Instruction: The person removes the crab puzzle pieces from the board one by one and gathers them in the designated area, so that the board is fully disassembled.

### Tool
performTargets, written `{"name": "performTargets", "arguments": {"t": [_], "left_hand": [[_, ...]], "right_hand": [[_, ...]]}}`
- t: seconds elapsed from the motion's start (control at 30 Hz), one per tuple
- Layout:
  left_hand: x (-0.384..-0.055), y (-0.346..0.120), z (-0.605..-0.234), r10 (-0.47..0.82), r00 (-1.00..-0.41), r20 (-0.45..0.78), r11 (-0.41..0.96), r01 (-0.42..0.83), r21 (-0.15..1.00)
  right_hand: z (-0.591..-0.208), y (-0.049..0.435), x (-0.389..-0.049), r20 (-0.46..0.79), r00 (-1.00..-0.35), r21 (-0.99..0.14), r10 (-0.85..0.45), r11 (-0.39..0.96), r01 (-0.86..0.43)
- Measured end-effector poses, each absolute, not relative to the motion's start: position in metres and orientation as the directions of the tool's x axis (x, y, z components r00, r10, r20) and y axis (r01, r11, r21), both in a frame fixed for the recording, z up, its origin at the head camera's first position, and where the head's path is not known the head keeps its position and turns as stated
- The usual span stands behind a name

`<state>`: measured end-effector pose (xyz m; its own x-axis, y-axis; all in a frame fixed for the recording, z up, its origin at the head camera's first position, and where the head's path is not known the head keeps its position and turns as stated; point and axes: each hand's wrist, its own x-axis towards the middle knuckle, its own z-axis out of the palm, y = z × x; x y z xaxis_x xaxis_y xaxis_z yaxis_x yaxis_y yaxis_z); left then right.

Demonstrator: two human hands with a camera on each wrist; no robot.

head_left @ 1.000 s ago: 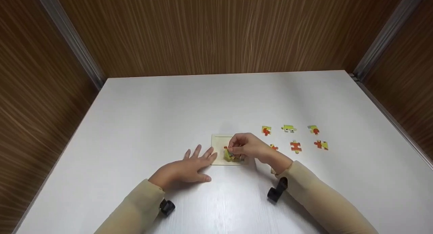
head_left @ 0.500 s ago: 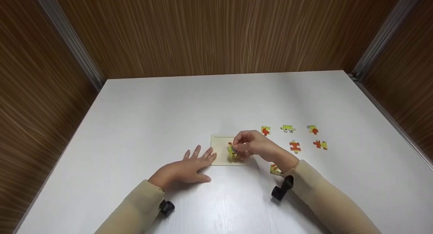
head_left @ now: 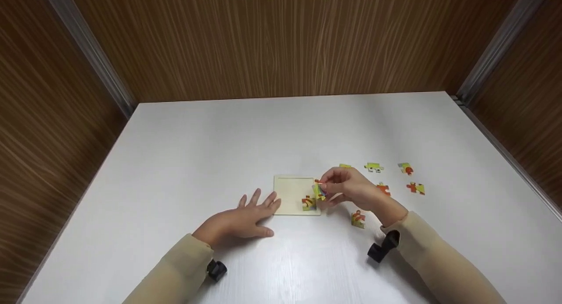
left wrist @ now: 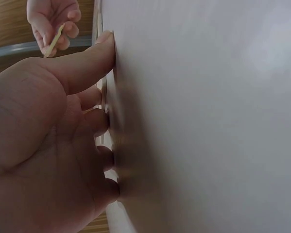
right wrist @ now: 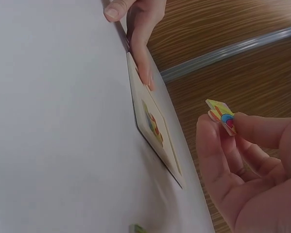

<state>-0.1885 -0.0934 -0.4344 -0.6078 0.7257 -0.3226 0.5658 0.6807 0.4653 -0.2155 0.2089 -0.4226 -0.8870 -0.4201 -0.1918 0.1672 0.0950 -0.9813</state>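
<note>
My left hand [head_left: 246, 218] lies with spread fingers on the table, fingertips on the left edge of a pale square puzzle tray [head_left: 287, 187]. Between thumb and fingers of my right hand [head_left: 353, 190] is a puzzle piece [head_left: 318, 191], raised over the tray's right edge. It is yellow-green and red, with a blue and pink patch showing in the right wrist view, where the piece [right wrist: 222, 116] is tilted. Another piece [head_left: 308, 203], orange and yellow, sits inside the tray at its lower right. The left wrist view shows the left thumb [left wrist: 89, 65] and fingertips down on the surface.
Loose puzzle pieces lie right of the tray: one near the front [head_left: 358, 219], an orange piece [head_left: 383, 189] partly behind the right hand, a yellow-and-orange piece [head_left: 416, 188], and several in a back row, including a yellow piece [head_left: 374, 166]. Wood-grain panels [head_left: 281, 45] enclose the white table.
My right hand has lifted the puzzle piece and carried it rightward from over the tray to its right edge, uncovering the piece inside. My left hand has stayed in place.
</note>
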Motion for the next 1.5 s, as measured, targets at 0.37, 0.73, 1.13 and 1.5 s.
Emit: {"name": "performTargets", "arguments": {"t": [0.37, 0.73, 1.13, 1.5], "left_hand": [[-0.186, -0.093, -0.432, 0.715, -0.613, -0.336, 0.692, 0.554, 0.463], [-0.187, -0.092, -0.433, 0.718, -0.609, -0.337, 0.691, 0.566, 0.450], [-0.187, -0.093, -0.433, 0.722, -0.611, -0.324, 0.684, 0.563, 0.464], [-0.187, -0.093, -0.434, 0.727, -0.608, -0.320, 0.680, 0.570, 0.461]], "right_hand": [[-0.425, 0.240, -0.208, -0.203, -0.913, -0.979, -0.355, 0.101, 0.179], [-0.422, 0.280, -0.199, -0.200, -0.916, -0.980, -0.349, 0.096, 0.177], [-0.423, 0.322, -0.187, -0.212, -0.930, -0.959, -0.300, 0.247, 0.139], [-0.425, 0.349, -0.181, -0.244, -0.908, -0.880, -0.340, 0.471, 0.060]]}}
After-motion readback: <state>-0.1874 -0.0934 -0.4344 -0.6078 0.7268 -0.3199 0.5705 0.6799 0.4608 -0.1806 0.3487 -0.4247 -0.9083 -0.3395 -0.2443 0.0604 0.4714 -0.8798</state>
